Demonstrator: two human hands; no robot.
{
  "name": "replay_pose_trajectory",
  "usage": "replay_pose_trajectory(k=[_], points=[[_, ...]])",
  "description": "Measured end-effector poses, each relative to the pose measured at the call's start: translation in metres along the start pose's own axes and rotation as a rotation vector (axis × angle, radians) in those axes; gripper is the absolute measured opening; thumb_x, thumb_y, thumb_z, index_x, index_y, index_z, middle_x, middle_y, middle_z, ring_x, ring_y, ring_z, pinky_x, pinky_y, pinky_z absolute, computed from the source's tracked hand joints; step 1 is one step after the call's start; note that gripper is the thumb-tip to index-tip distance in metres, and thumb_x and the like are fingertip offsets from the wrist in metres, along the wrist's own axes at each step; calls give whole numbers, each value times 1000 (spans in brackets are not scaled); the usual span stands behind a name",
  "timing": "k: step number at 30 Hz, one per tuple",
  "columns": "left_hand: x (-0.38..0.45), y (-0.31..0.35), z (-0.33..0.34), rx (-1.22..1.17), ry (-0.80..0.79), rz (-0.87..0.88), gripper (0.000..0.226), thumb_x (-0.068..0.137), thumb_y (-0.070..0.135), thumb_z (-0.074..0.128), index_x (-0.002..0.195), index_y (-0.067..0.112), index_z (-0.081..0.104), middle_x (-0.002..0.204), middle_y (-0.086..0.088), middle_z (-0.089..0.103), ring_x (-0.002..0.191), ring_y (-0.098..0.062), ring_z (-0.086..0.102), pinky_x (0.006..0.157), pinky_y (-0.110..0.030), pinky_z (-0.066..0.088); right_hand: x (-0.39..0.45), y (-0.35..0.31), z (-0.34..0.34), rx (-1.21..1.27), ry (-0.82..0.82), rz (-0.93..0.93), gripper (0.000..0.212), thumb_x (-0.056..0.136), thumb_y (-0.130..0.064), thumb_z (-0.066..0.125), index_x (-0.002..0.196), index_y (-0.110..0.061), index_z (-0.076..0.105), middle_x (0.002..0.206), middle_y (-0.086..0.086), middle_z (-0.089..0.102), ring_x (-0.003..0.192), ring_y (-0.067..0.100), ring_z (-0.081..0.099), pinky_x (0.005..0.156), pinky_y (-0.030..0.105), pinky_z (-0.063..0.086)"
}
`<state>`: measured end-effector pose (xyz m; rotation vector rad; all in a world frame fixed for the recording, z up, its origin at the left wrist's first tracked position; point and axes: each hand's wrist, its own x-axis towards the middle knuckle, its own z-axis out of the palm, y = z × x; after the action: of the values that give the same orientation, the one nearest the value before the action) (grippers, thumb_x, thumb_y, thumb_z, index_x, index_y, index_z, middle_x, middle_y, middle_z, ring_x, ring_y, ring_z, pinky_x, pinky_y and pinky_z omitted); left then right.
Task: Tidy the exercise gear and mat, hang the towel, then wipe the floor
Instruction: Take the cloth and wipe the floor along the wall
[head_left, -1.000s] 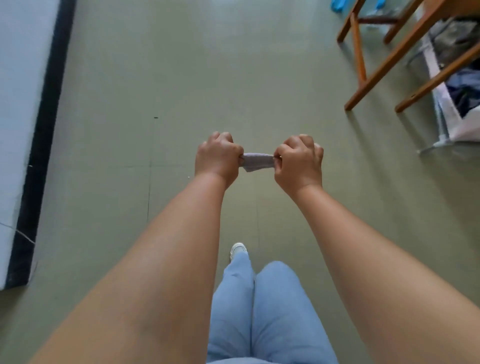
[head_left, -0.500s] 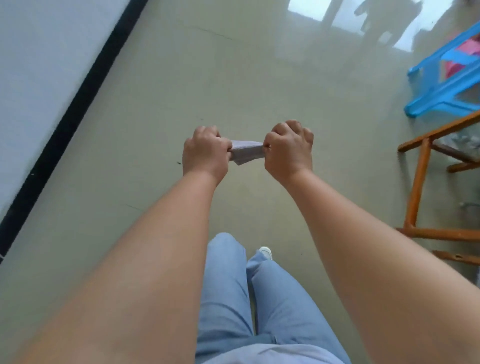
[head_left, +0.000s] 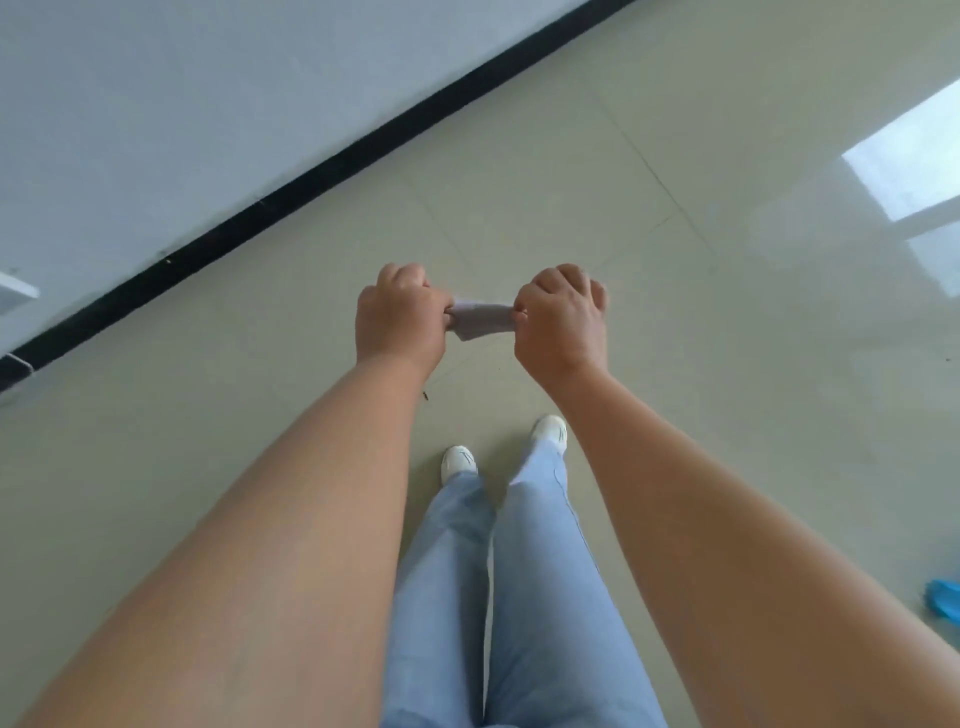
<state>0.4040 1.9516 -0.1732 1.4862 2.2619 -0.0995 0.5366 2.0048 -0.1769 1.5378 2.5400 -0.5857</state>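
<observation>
A small grey cloth (head_left: 483, 319) is stretched between my two fists, held out in front of me above the pale tiled floor (head_left: 701, 364). My left hand (head_left: 400, 317) is closed on its left end and my right hand (head_left: 563, 319) on its right end. Only a short strip of the cloth shows between the knuckles; the rest is hidden inside my hands. My legs in light blue trousers and white shoes stand below.
A white wall (head_left: 182, 104) with a black baseboard (head_left: 322, 176) runs diagonally across the upper left. A blue plastic object (head_left: 943, 597) pokes in at the right edge. Bright window reflections lie on the floor at the upper right.
The view has swung round: the wooden chair legs and blue stool have left the frame, and the wall now fills the upper left. Both hands keep the same grip on the cloth.
</observation>
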Motion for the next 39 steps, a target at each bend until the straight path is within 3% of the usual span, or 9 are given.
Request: replay_pose_trajectory(k=[9,14,18,24,28,30,36,37,39], points=[[127,-55,76,-265,-26,-433,28,97,18,46,118,12,64,117,-13,52,113,-29,46,84,-34,41,183,-11,85,-79,-220,-326,26,89,-4,45,109,-6,61,123,5,56,128,21,33,98,27,26],[182,-101,190,-431,-69,-617,29,98,15,41,118,8,61,120,-12,48,102,-31,56,77,-32,41,252,-10,208,-154,-339,-460,24,92,-6,44,107,-5,63,120,4,57,125,22,35,94,27,31],[214,-159,307,-536,-49,-760,28,98,11,40,111,6,64,98,-5,38,102,-28,54,71,-23,30,291,-21,339,-204,-423,-607,23,91,-7,47,107,-7,64,119,2,57,125,20,35,95,25,30],[274,-266,422,-533,245,-876,27,94,7,45,114,4,64,119,-16,51,107,-28,52,82,-26,36,364,-78,490,-148,-207,-818,23,89,-5,47,105,-4,64,118,4,58,126,21,35,96,26,26],[282,-308,498,-468,-5,-817,28,90,11,51,115,10,64,111,-16,50,114,-32,52,91,-31,41,370,-76,574,-406,-372,-1020,24,91,-16,47,110,-11,62,120,3,57,124,23,37,102,31,25],[275,-322,523,-387,-172,-779,31,91,22,53,121,18,60,124,-12,49,122,-30,49,98,-35,41,369,-68,599,-592,-454,-1127,30,94,-30,44,110,-13,63,116,4,60,122,23,40,104,35,25],[232,-334,530,-219,29,-961,39,96,20,45,133,8,48,141,-15,41,132,-31,36,101,-40,37,359,-61,615,-286,-175,-1076,31,85,-28,51,95,-6,70,101,12,69,107,33,61,93,43,45],[222,-331,539,-201,19,-932,42,96,19,43,137,8,43,147,-14,35,137,-29,30,105,-40,33,358,-61,621,-242,-171,-1100,36,84,-31,48,100,-8,70,109,14,68,110,35,61,95,46,45],[203,-327,560,-189,-36,-873,51,98,23,40,146,8,29,156,-10,22,146,-25,15,113,-40,22,355,-62,634,-324,-352,-1060,47,94,-36,39,136,-16,47,150,12,34,141,31,28,116,44,19]])
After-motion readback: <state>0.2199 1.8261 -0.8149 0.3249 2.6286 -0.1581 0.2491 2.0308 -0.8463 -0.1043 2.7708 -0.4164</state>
